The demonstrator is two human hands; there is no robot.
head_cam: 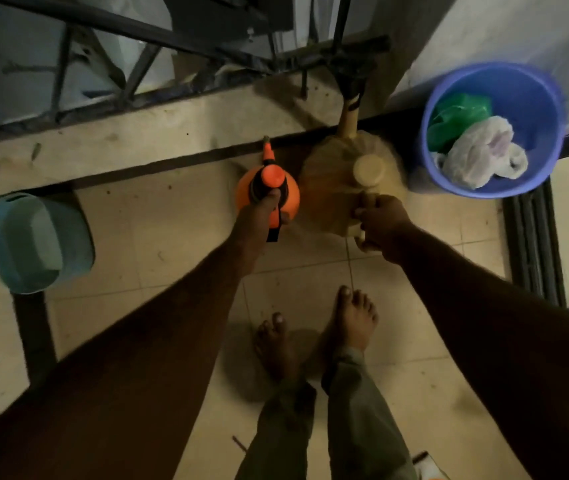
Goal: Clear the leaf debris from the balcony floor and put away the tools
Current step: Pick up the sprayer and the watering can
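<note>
Head view, looking straight down on a balcony corner, with some motion blur. The left hand grips the black handle of an orange plastic pressure sprayer, with its fingers clamped round the handle and the thumb up against the pump head. The orange nozzle points away towards the ledge. The right hand holds a tan translucent plastic jug by the handle on its near side, fingers curled tight on it. The jug's round pale cap is on.

Sprayer and jug are side by side, nearly touching, over the beige tiled floor just below the raised concrete ledge. Cannot tell whether either is resting on the floor or lifted.

A round blue plastic bucket stands to the right of the jug, against the wall. It holds a crumpled green plastic bag and a crumpled white plastic bag. A teal plastic tub lies far left on the floor, well apart from the sprayer. A dark metal railing runs above the ledge.

The leaf debris shows as one small leaf on the ledge and dark specks scattered over the tiles. A thin twig lies near the bottom edge. Two bare feet stand on the tiles below the hands, with grey-green trouser legs above them.
</note>
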